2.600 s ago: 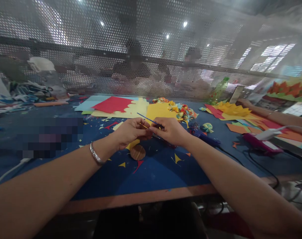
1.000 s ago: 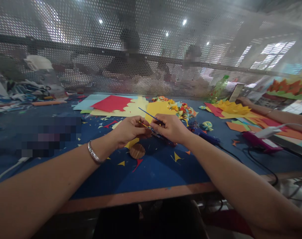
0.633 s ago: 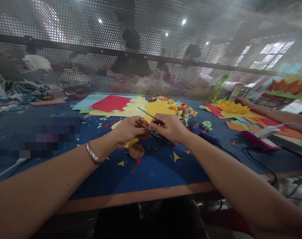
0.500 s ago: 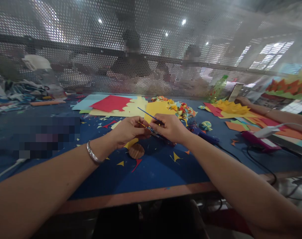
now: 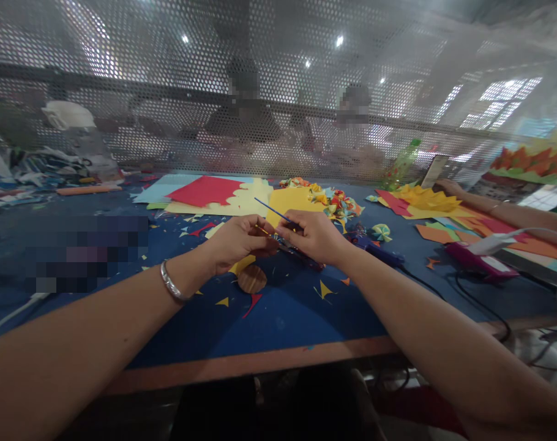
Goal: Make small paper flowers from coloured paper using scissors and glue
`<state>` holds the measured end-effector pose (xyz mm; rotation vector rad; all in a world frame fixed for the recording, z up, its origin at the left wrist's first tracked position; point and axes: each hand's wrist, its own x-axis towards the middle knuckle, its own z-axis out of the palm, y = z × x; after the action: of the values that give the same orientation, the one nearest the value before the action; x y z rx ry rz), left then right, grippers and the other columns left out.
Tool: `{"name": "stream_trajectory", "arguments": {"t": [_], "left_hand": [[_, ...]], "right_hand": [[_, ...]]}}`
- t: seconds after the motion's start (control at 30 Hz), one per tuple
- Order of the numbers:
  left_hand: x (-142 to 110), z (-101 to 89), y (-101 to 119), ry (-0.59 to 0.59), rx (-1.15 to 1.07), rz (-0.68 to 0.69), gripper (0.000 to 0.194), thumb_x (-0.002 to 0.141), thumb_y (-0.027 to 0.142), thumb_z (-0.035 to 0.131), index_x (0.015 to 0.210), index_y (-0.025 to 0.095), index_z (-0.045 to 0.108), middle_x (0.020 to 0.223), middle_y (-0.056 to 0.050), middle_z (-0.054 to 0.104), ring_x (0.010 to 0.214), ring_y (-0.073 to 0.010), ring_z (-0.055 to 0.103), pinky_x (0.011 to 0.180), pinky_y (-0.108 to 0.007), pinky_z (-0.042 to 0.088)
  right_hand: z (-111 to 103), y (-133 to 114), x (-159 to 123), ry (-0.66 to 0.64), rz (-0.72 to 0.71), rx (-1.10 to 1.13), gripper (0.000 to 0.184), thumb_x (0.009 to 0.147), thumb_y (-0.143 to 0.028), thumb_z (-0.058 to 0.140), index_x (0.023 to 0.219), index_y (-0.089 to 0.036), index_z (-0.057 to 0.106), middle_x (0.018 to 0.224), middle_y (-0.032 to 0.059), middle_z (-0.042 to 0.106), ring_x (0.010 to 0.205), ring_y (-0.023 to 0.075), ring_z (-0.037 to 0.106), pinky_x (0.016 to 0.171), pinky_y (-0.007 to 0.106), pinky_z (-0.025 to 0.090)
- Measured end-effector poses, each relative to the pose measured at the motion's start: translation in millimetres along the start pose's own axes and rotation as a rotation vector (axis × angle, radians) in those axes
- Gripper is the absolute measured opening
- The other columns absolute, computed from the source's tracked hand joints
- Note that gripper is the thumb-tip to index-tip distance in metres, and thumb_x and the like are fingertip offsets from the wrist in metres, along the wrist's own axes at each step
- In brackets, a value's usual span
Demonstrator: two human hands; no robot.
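In the head view both of my hands meet over the middle of the blue table. My left hand [image 5: 248, 239] is closed in a pinch on a thin yellow strip [image 5: 262, 231]. My right hand [image 5: 308, 233] is closed round a thin blue stick [image 5: 270, 209], which points up and to the left; its lower end is hidden in the fingers. The fingertips of both hands nearly touch, and what lies between them is too small to make out. Below them lies a round wooden disc [image 5: 251, 279], beside yellow and red paper scraps [image 5: 323, 290].
Coloured paper sheets [image 5: 205, 191] and a pile of small folded paper pieces [image 5: 340, 203] lie beyond my hands. To the right are a blue glue gun [image 5: 377, 250] with its cord and a pink power strip [image 5: 483, 263]. Another person's arm [image 5: 499, 211] rests at far right.
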<state>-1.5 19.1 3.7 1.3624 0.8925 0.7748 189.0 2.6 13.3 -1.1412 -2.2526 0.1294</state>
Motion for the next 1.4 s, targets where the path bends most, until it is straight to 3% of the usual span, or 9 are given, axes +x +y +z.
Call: {"name": "stream_trajectory", "arguments": {"t": [0.3, 0.47, 0.6, 0.67, 0.83, 0.9, 1.13, 1.27, 1.4], "left_hand": [[0, -0.4, 1, 0.001, 0.031, -0.002, 0.022, 0.07, 0.009, 0.072, 0.085, 0.016, 0.057, 0.067, -0.001, 0.07, 0.061, -0.0117, 0.067, 0.061, -0.023, 0.049], [-1, -1.4, 2, -0.004, 0.023, 0.033, 0.02, 0.072, 0.009, 0.072, 0.083, 0.014, 0.057, 0.066, 0.0, 0.068, 0.06, -0.0112, 0.066, 0.06, -0.023, 0.048], [0, -3.5, 1, 0.054, 0.018, 0.094, 0.023, 0.07, 0.012, 0.076, 0.084, 0.014, 0.057, 0.067, -0.001, 0.068, 0.061, -0.0114, 0.066, 0.061, -0.024, 0.05], [1, -4.1, 1, 0.063, 0.027, 0.099, 0.024, 0.071, 0.013, 0.076, 0.084, 0.014, 0.057, 0.069, -0.003, 0.069, 0.063, -0.0122, 0.066, 0.062, -0.025, 0.05], [1, -4.2, 0, 0.032, 0.056, 0.116, 0.022, 0.072, 0.013, 0.075, 0.084, 0.015, 0.057, 0.067, -0.003, 0.069, 0.062, -0.0128, 0.066, 0.062, -0.026, 0.05], [1, -4.1, 0, 0.03, 0.057, 0.117, 0.022, 0.072, 0.014, 0.075, 0.084, 0.015, 0.057, 0.066, -0.003, 0.068, 0.062, -0.013, 0.065, 0.061, -0.027, 0.05], [0, -3.7, 2, 0.099, 0.006, 0.132, 0.026, 0.071, 0.012, 0.077, 0.087, 0.014, 0.055, 0.067, -0.002, 0.069, 0.065, -0.0148, 0.069, 0.065, -0.028, 0.052], [1, -3.8, 2, 0.094, -0.052, 0.161, 0.028, 0.071, 0.009, 0.075, 0.088, 0.014, 0.054, 0.065, -0.001, 0.069, 0.063, -0.0132, 0.068, 0.065, -0.027, 0.053], [2, -3.8, 2, 0.106, -0.078, 0.162, 0.027, 0.071, 0.008, 0.075, 0.087, 0.014, 0.055, 0.065, -0.001, 0.069, 0.06, -0.0113, 0.067, 0.064, -0.025, 0.053]], "right_hand": [[0, 1, 1, 0.028, 0.019, -0.008, 0.028, 0.094, -0.039, 0.05, 0.078, -0.016, 0.058, 0.067, -0.0013, 0.052, 0.06, 0.0105, 0.044, 0.059, 0.024, 0.03], [-4, 6, 2, 0.106, 0.179, -0.063, 0.043, 0.095, -0.051, 0.044, 0.071, -0.018, 0.055, 0.06, -0.0013, 0.05, 0.055, 0.0113, 0.043, 0.056, 0.025, 0.028], [-9, 16, 4, 0.076, 0.312, -0.078, 0.048, 0.099, -0.05, 0.033, 0.08, -0.017, 0.063, 0.065, 0.0025, 0.06, 0.061, 0.0137, 0.054, 0.059, 0.025, 0.033], [-11, 20, 5, 0.034, 0.359, -0.169, 0.048, 0.1, -0.048, 0.032, 0.083, -0.018, 0.065, 0.072, 0.0054, 0.064, 0.068, 0.0159, 0.058, 0.062, 0.025, 0.035], [-7, 23, 5, -0.243, 0.52, -0.42, 0.048, 0.096, -0.053, 0.038, 0.083, -0.017, 0.068, 0.091, 0.0165, 0.07, 0.08, 0.0253, 0.063, 0.066, 0.032, 0.039], [-5, 22, 4, -0.272, 0.541, -0.451, 0.042, 0.094, -0.049, 0.044, 0.083, -0.017, 0.068, 0.093, 0.0187, 0.07, 0.083, 0.0279, 0.064, 0.067, 0.035, 0.041], [-6, 17, 6, -0.157, 0.463, -0.39, 0.037, 0.096, -0.041, 0.039, 0.082, -0.017, 0.063, 0.082, 0.0114, 0.066, 0.073, 0.0209, 0.058, 0.06, 0.03, 0.034], [-6, 14, 5, 0.006, 0.27, -0.113, 0.03, 0.092, -0.04, 0.048, 0.074, -0.018, 0.057, 0.064, -0.0002, 0.052, 0.06, 0.0126, 0.045, 0.058, 0.026, 0.031], [-3, 10, 4, 0.059, 0.197, 0.127, 0.032, 0.088, -0.045, 0.055, 0.077, -0.016, 0.06, 0.062, -0.0032, 0.048, 0.059, 0.0105, 0.04, 0.059, 0.025, 0.032]]}}
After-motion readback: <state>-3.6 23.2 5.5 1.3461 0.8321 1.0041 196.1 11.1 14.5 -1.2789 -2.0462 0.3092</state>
